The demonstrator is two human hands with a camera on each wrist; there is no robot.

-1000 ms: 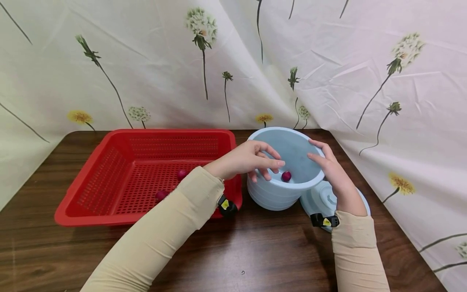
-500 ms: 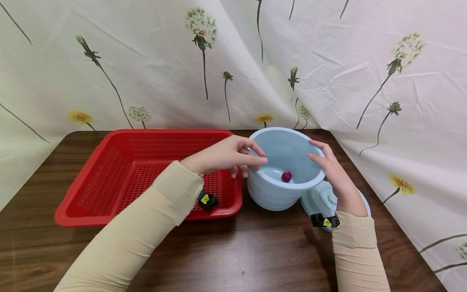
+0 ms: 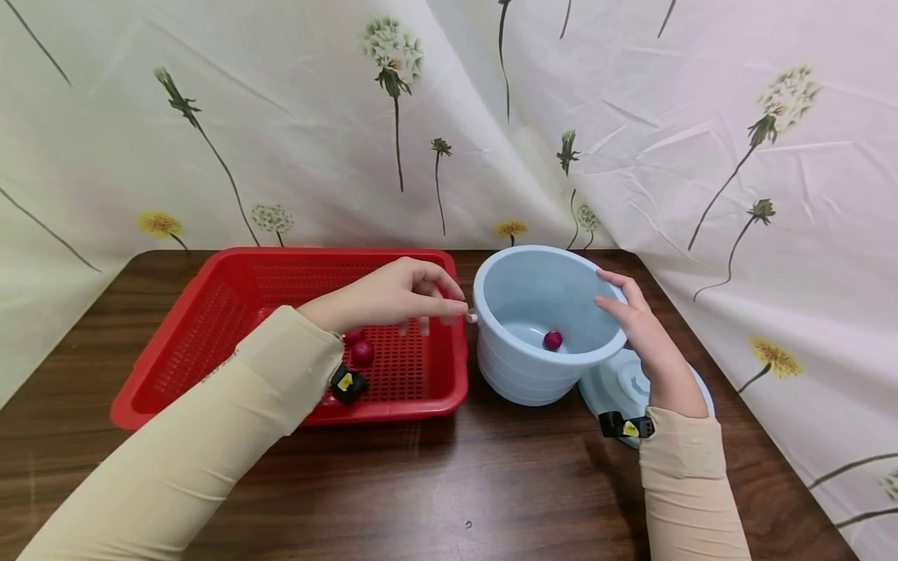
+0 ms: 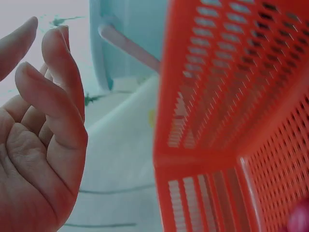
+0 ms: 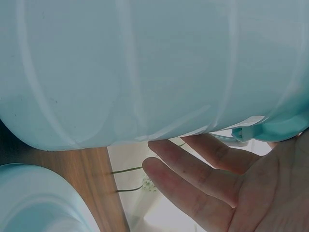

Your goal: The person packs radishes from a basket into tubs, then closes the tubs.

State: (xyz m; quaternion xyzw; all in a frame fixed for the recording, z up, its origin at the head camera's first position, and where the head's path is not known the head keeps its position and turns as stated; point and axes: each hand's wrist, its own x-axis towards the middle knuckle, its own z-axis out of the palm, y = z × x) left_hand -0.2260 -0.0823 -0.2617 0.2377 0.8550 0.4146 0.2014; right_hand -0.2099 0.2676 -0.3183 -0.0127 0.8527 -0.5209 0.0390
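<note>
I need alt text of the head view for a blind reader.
A person's right hand grips the rim of a round light-blue plastic bucket containing one small round magenta object; the left hand hovers over a rectangular red plastic basket.

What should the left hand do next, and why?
Probably lower the left hand toward the nearer red ball in the basket: the hand looks empty, while the right hand grips the rim of the blue bucket, where one ball lies.

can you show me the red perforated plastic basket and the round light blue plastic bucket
Red perforated plastic basket (image 3: 407, 411): head view, front rim.
Round light blue plastic bucket (image 3: 517, 375): head view, outer wall.
</note>
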